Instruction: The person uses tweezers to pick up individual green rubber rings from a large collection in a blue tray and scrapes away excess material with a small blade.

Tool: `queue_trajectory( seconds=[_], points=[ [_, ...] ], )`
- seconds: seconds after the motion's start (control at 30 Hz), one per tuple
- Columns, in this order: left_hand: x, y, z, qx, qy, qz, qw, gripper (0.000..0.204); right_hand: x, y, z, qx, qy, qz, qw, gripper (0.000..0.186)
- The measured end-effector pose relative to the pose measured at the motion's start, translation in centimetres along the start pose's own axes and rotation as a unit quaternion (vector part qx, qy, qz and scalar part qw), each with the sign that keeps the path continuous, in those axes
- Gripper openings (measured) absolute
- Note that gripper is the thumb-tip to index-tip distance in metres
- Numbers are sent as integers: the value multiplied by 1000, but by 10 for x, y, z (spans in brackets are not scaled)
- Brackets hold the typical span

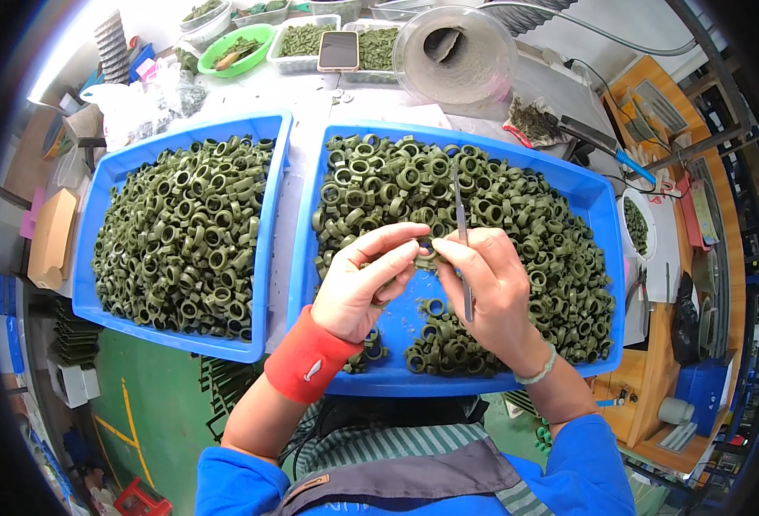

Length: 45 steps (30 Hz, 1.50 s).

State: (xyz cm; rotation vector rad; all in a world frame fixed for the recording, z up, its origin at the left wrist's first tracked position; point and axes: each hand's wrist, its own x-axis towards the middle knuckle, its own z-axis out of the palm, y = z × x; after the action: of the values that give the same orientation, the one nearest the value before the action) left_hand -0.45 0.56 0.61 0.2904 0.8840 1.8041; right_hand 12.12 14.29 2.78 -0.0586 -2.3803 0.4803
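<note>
My left hand [367,279], above a red wristband, grips a small dark green plastic ring [427,251] between thumb and fingers. My right hand [491,288] has its fingers closed on a long, thin metal tool [459,193] held nearly upright, and its thumb meets the same ring, partly hidden by my fingertips. Both hands are over a blue tray [306,241] heaped with similar green rings [560,284]; bare blue plastic shows below my hands. A second blue tray [272,215] at the left holds another pile of rings.
Along the back stand plastic containers [293,56] of green pieces, a green bowl [259,34], a phone [338,51], a wide clear funnel-like container [491,60] and a plastic bag [126,103]. At the right are a blue-handled tool [634,168], a white bowl [651,228] and wooden shelving [633,400].
</note>
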Motion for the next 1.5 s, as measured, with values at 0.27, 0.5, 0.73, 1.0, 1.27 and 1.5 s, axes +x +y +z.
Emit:
queue_trajectory(
  seconds=[0.27, 0.5, 0.73, 1.0, 1.27, 1.5],
  points=[
    [-1, 1, -2, -35, 30, -4, 999, 31, -3, -1, -1, 339, -32, 259, 904, 27],
    [-2, 0, 5, -11, 42, -15, 999, 30, -2, -5, 0, 413, -60, 307, 855, 29],
    [-2, -1, 3, -12, 31, -15, 999, 29, -3, -2, -2, 451, -81, 358, 814, 30],
    [-2, -2, 1, 7, 6, -6, 1000, 29, 0, -3, -3, 405, -100, 326, 849, 30],
    [0, -1, -6, -85, -15, -58, 995, 30, -2, 2, -7, 445, -126, 366, 808, 29],
    [2, 2, -8, -166, -6, -108, 980, 33, -1, -1, -3, 480, -101, 363, 792, 28]
  ],
)
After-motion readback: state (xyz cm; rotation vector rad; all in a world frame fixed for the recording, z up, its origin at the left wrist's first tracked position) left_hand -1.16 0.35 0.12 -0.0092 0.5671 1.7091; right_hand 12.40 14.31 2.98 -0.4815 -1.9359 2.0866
